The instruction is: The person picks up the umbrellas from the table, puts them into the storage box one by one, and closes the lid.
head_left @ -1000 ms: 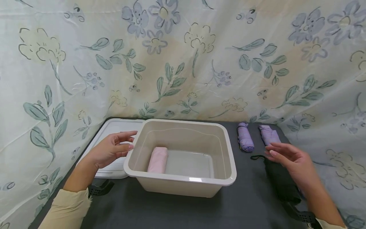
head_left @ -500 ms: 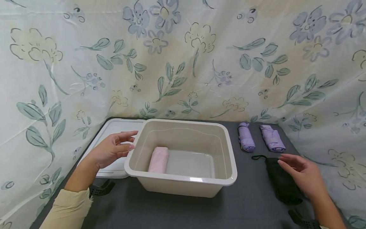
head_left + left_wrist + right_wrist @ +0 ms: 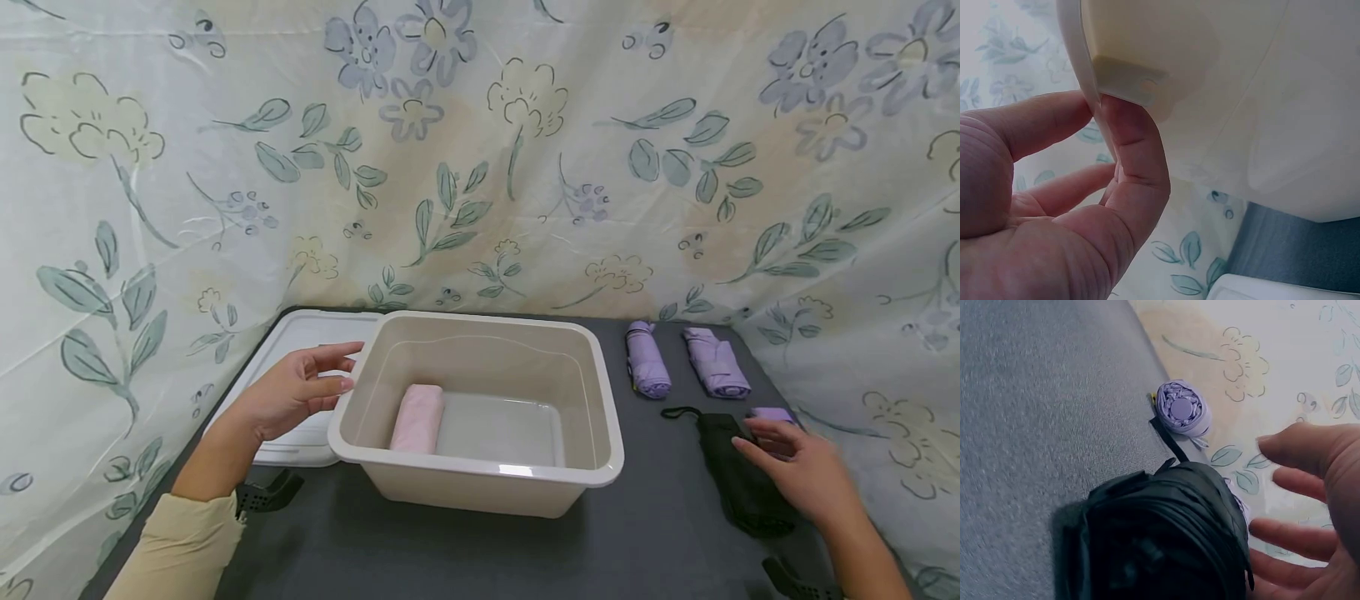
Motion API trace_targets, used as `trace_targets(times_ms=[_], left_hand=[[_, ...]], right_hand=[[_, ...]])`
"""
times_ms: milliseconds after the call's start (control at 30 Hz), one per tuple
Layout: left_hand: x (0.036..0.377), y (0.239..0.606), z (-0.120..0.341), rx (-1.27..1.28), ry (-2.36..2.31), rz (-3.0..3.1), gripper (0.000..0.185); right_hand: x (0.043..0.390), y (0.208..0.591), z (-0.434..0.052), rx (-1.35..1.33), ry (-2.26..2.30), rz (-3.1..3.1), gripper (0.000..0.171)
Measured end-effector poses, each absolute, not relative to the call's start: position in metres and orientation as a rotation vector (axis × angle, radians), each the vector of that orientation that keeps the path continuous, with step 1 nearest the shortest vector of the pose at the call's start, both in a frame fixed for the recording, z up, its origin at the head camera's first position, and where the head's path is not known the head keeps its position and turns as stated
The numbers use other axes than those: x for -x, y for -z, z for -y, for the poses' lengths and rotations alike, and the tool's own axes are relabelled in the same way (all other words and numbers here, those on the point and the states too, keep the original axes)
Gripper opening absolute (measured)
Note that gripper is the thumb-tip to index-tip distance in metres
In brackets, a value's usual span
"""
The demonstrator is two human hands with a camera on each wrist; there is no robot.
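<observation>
My left hand (image 3: 296,390) pinches the left rim of a beige plastic tub (image 3: 480,493). In the left wrist view, its thumb and bent forefinger meet at the rim. A pink rolled bundle (image 3: 417,418) lies inside the tub, toward the left. Out to the right, my right hand (image 3: 806,471) hovers with loosely bent fingers beside a black folded umbrella (image 3: 738,475) that has a wrist loop. The right wrist view shows a gap between the thumb and fingers, with nothing held. Just beyond those fingers peeks a piece of purple fabric (image 3: 771,413), mostly hidden.
Two purple folded umbrellas, one on the left (image 3: 647,360) and one on the right (image 3: 716,363), lie at the back right of the dark table (image 3: 450,558). A white lid (image 3: 300,446) lies left of the tub, partly under my left arm. Floral cloth (image 3: 480,167) surrounds the table's back and sides.
My right hand has come back toward me and right, from the right purple umbrella to beside the black one. Purple fabric now shows past its fingers. The left hand stays at the rim.
</observation>
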State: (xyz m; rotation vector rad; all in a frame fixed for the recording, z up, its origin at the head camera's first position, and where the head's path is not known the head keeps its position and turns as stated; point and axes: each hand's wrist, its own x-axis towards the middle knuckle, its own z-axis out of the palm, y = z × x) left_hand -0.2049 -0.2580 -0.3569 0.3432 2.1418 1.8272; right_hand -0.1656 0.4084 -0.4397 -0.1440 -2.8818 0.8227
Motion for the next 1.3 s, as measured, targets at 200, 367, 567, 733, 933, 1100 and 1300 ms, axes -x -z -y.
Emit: trace_targets(times_ms=[200,367,567,733,933,1100,1300], left_hand=[[0.202,0.353,0.257,-0.363,-1.835,-2.132,0.068],[0.203,0.354,0.257,-0.353,-1.831,-2.135,0.068],[0.207,0.356,0.258,-0.342,-1.821,-2.144,0.068],[0.208,0.357,0.258,-0.342,-1.817,-2.15,0.069],[0.207,0.356,0.259,-0.328,-1.824,-2.165,0.07],[0.207,0.357,0.258,-0.324,-1.844,-2.155,0.068],[0.207,0.357,0.258,-0.326,-1.858,-2.133,0.066]], right_hand=[[0.173,0.437,-0.413,0.077,-0.803,3.046,0.071],[0.178,0.437,-0.418,-0.055,-0.79,3.119,0.065],[0.184,0.435,-0.421,-0.062,-0.771,3.176,0.069],[0.187,0.434,-0.419,0.018,-0.762,3.208,0.078],[0.191,0.434,-0.416,0.082,-0.719,3.219,0.084],[0.191,0.434,-0.415,0.101,-0.665,3.233,0.086],[0.19,0.433,-0.41,0.095,-0.606,3.24,0.086]])
